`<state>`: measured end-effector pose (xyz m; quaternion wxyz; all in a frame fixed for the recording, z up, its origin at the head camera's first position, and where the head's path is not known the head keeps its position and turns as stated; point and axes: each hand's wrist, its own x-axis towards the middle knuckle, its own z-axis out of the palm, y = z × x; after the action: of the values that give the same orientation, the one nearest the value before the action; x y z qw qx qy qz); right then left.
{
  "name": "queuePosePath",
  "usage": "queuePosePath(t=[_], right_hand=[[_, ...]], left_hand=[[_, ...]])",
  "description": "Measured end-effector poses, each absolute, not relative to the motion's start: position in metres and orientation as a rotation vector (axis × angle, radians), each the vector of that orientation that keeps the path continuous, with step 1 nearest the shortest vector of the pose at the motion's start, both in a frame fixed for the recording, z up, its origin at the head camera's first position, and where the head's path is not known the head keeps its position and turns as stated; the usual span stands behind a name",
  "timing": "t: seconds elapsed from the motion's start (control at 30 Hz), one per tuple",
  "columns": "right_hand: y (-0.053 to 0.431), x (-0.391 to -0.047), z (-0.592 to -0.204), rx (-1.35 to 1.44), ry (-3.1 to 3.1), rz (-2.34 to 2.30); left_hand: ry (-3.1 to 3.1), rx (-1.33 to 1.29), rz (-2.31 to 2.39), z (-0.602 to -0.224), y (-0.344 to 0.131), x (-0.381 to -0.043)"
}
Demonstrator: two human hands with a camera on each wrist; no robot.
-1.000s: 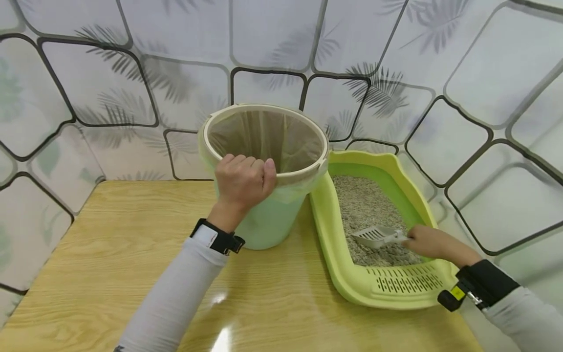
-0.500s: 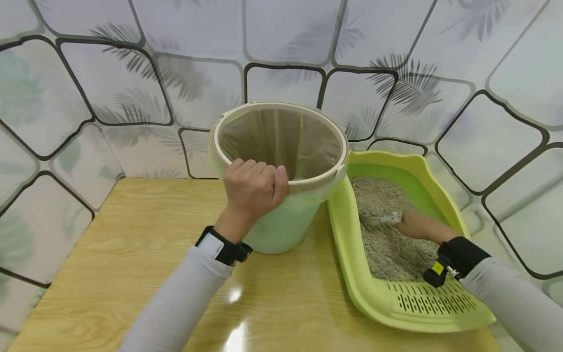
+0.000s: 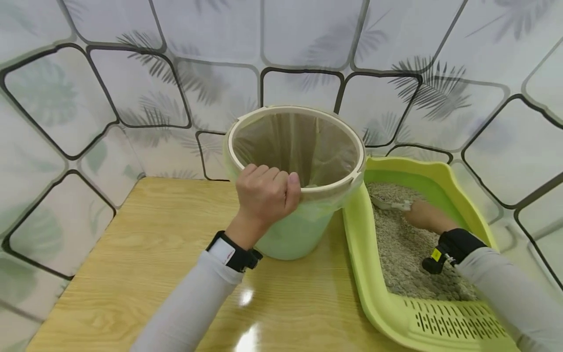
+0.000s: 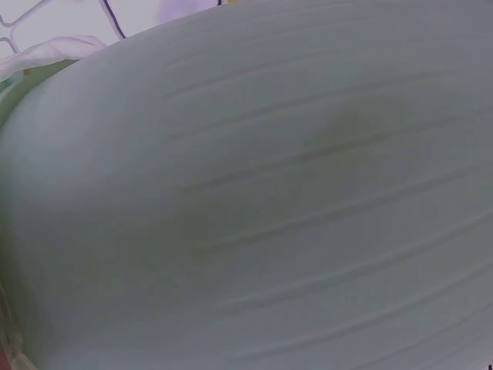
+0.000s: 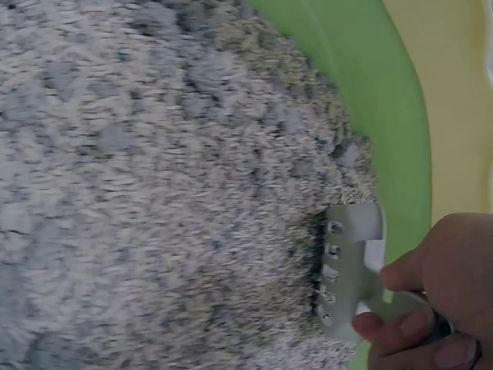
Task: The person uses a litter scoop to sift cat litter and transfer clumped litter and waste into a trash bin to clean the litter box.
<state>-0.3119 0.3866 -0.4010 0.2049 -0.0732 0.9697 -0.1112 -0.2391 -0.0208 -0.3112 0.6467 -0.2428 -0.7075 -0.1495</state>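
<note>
1. Up close, the left hand [image 3: 267, 195] grips a round, pale-green plastic bin [image 3: 292, 237] by its cream rim [image 3: 332, 186]
2. Farther out, the right hand [image 3: 423, 215] holds a grey-white slotted plastic scoop [image 5: 348, 270], edge down in grainy, beige-grey litter [image 3: 402, 254]
3. Scoop left of that nearer hand, long axis crosswise, by the bin-side wall of the yellow-green plastic tray [image 3: 364, 274]

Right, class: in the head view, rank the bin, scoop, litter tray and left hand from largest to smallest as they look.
1. Litter tray, though cut off at the bottom edge
2. Bin
3. Left hand
4. Scoop, partly hidden
</note>
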Motion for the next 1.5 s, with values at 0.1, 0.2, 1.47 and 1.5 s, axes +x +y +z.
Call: queuePosePath(t=[0.1,0.2,1.47,1.5], right_hand=[[0.387,-0.302,-0.404,-0.280,2.768,-0.256],[0.388,-0.294,-0.407,-0.292,2.810,-0.272],[0.400,-0.201,-0.373,0.233,3.208,-0.555],[0.401,-0.199,-0.372,0.246,3.210,-0.560]], left_hand=[[-1.600,-0.546,-0.332,-0.312,-0.024,-0.240],[-1.607,-0.542,-0.329,-0.313,-0.027,-0.241],[-1.640,-0.553,-0.346,-0.312,-0.024,-0.240],[-1.639,-0.553,-0.345,-0.312,-0.023,-0.238]])
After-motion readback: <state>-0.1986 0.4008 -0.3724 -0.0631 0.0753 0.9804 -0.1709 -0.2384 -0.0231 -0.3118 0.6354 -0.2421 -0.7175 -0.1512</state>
